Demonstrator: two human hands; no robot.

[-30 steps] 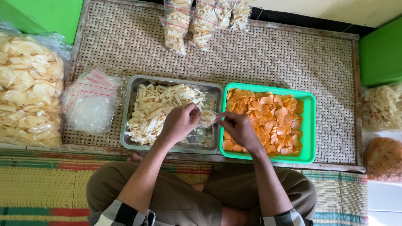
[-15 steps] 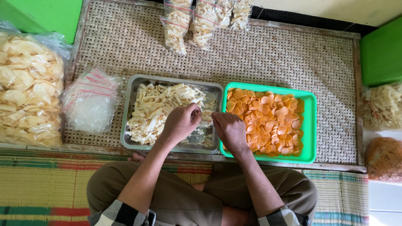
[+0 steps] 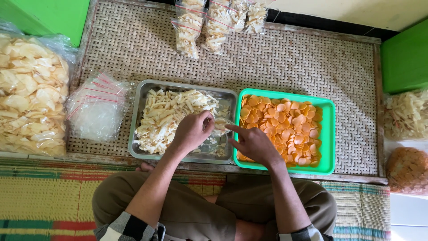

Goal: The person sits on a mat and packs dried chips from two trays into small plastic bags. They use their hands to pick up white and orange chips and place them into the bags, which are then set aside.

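Note:
My left hand (image 3: 192,132) hovers over the right end of a metal tray (image 3: 139,117) heaped with pale cracker strips (image 3: 167,116). Its fingertips pinch a small clear plastic bag (image 3: 221,122) that holds a few pale strips. My right hand (image 3: 255,143) lies across the left rim of a green tray (image 3: 330,134) full of round orange chips (image 3: 285,125). Its index finger stretches left to the same bag and seems to hold its other side. The bag is mostly hidden between the two hands.
A stack of empty clear bags (image 3: 96,109) lies left of the metal tray. A big sack of pale crackers (image 3: 29,93) sits at far left. Several filled small bags (image 3: 214,22) lie at the back of the woven table. Green boxes (image 3: 403,58) and more cracker sacks (image 3: 408,169) stand at right.
My right hand has moved left, off the orange chips, to meet my left hand at the metal tray's right end. My left hand has stayed nearly in place.

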